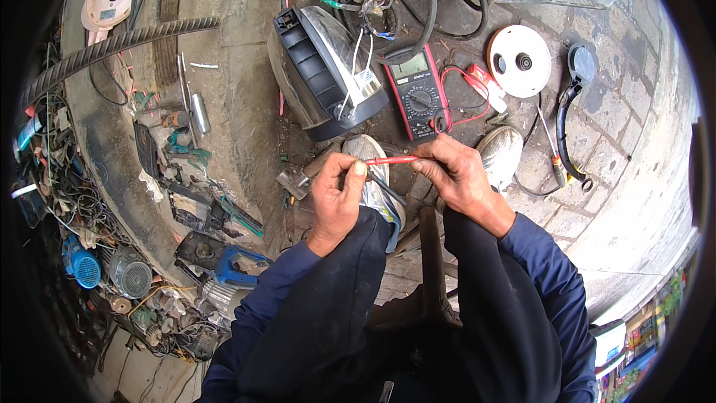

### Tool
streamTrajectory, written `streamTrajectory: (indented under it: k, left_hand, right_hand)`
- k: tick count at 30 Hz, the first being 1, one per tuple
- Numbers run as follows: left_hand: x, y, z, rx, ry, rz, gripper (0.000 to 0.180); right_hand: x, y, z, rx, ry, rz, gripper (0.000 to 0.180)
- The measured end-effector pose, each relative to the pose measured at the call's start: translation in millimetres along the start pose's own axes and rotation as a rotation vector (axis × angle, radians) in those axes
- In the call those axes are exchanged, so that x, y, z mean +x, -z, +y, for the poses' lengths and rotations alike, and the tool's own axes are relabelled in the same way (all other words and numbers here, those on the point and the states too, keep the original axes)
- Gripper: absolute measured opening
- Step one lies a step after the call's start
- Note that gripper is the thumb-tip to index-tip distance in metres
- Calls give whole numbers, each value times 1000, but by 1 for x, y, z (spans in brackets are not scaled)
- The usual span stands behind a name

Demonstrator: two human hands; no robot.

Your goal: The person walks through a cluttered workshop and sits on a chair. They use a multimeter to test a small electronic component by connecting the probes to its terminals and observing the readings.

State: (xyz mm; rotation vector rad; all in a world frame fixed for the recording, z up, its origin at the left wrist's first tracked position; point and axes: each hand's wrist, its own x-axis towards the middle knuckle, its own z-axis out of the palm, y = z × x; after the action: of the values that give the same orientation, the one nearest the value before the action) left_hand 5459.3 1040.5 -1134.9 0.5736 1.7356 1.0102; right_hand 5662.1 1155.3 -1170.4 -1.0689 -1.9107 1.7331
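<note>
At the frame's centre, the red probe [391, 160] is held at opposite ends in closed pinches by left hand [335, 198] and right hand [468, 183], and is best kept straight, unforced.

head view | from above (left fisheye) | facing down | near left hand [335, 198], right hand [464, 183]

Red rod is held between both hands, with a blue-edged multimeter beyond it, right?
Not quite: the head view shows the multimeter edged in red, not blue. It lies beyond the red rod, held between left hand and right hand.
</note>
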Motion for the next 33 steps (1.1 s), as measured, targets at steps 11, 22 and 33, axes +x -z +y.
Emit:
streamTrajectory:
  k: [11, 22, 33]
  left_hand:
    - [1, 3, 4, -91, 11, -38, 16]
    - [2, 3, 3, -105, 34, -42, 17]
    - [2, 5, -4, -33, 69, -69, 15]
  right_hand:
    - [-1, 0, 0, 12, -10, 12, 15]
    - [0, 1, -4, 16, -9, 8, 14]
    - [1, 4, -4, 2, -10, -59, 14]
